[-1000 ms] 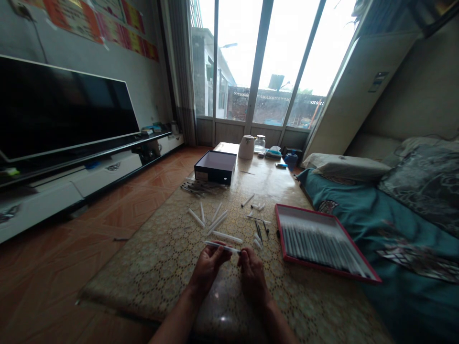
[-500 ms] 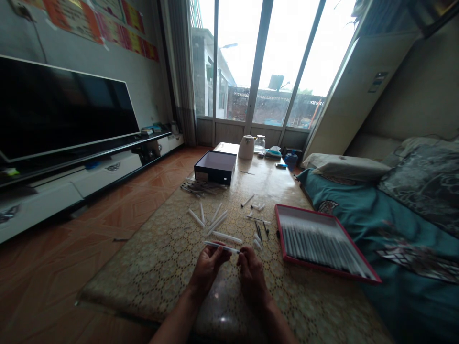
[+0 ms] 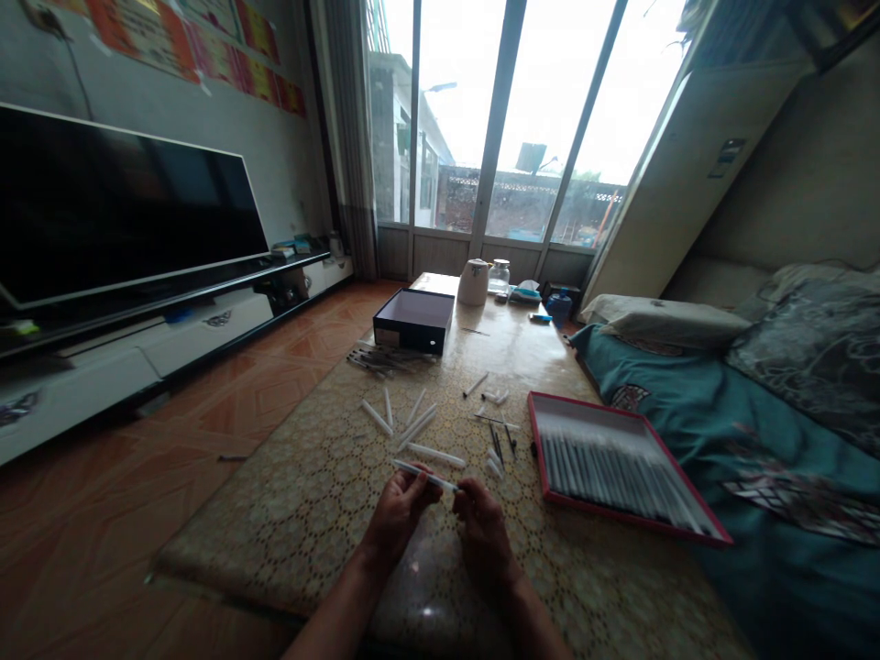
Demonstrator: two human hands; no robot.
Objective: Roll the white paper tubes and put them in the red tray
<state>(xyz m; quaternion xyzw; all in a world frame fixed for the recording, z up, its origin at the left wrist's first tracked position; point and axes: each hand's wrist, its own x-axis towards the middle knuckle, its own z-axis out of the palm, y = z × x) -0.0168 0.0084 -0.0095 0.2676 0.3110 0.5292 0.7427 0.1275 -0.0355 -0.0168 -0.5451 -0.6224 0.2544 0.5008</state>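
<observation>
We are seeing the pen (image 3: 424, 476) lying crosswise in both hands, above the table (image 3: 295, 495) toward its near edge. The left hand (image 3: 397, 511) is grasping the barrel between thumb and fingers; the right hand (image 3: 483, 521) is pinching at the right end, the very tip hiding behind the fingers. We are judging it light and stiff, probably smooth plastic, so prone to rolling in a loose grip; the thin tip is seeming the fragile part. We are favouring a mid-barrel hold, with gentle fingertips at the end. Loose tubes (image 3: 417, 424) are lying nearer the left edge; a tray (image 3: 584, 412) of pens is sitting by the right edge.
</observation>
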